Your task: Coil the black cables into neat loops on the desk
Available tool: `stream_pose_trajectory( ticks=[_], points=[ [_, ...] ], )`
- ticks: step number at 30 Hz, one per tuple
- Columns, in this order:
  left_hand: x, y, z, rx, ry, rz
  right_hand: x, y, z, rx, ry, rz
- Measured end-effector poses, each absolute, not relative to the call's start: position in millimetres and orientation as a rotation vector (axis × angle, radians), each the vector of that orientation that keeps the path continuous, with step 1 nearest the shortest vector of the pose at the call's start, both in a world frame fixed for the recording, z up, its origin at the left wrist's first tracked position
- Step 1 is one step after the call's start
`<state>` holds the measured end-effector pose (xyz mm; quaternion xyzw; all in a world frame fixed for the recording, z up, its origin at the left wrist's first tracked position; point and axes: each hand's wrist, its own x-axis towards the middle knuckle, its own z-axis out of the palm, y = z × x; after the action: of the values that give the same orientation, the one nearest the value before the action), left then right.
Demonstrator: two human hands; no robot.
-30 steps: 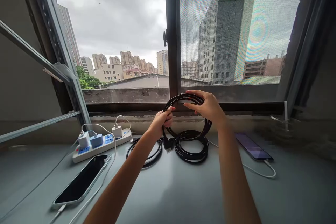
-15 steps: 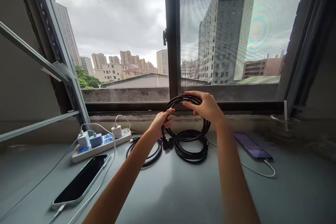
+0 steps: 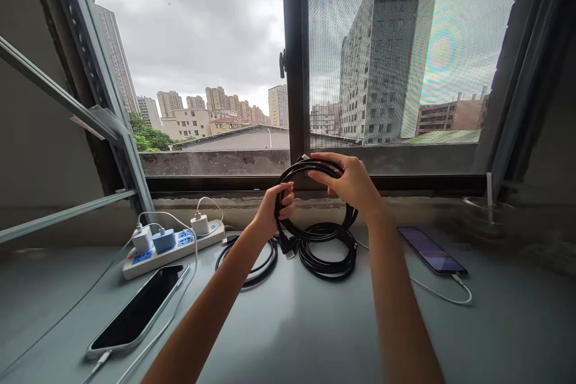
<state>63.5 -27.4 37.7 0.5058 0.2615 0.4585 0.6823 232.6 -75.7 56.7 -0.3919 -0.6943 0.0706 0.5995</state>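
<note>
I hold a coiled black cable (image 3: 315,229) upright as a ring above the grey sill. My left hand (image 3: 275,209) grips its left side, fingers closed round the strands. My right hand (image 3: 350,183) pinches the top of the ring. A plug end (image 3: 287,247) hangs from the ring near my left wrist. Below it, a second thick black coil (image 3: 327,258) lies flat on the sill, and a thinner black cable loop (image 3: 249,263) lies to its left.
A white power strip (image 3: 173,241) with chargers sits at the left. A phone (image 3: 138,309) on a white cable lies at the front left, another phone (image 3: 431,250) at the right. The window frame (image 3: 297,60) stands right behind my hands.
Both hands and the held coil have risen slightly, and my right hand has shifted a little left along the top of the ring.
</note>
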Motion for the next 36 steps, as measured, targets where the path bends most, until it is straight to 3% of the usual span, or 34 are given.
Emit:
stream_pose_trajectory(
  ticks=[10, 17, 23, 36],
  points=[
    [62.6, -25.5, 33.1, 1.270, 0.613, 0.943, 238.6, -71.8, 53.8, -0.879, -1.591, 0.176],
    [71.0, -40.3, 34.9, 1.502, 0.617, 1.141, 244.6, -63.4, 51.1, -0.863, -1.514, 0.119],
    [74.3, -50.4, 41.1, 1.363, 0.457, 1.020, 250.8, -67.8, 52.4, -0.817, -1.463, 0.119],
    [66.1, -63.5, 58.5, 1.268, 0.681, 1.135, 239.5, -64.1, 54.5, -0.811, -1.547, -0.032]
  ],
)
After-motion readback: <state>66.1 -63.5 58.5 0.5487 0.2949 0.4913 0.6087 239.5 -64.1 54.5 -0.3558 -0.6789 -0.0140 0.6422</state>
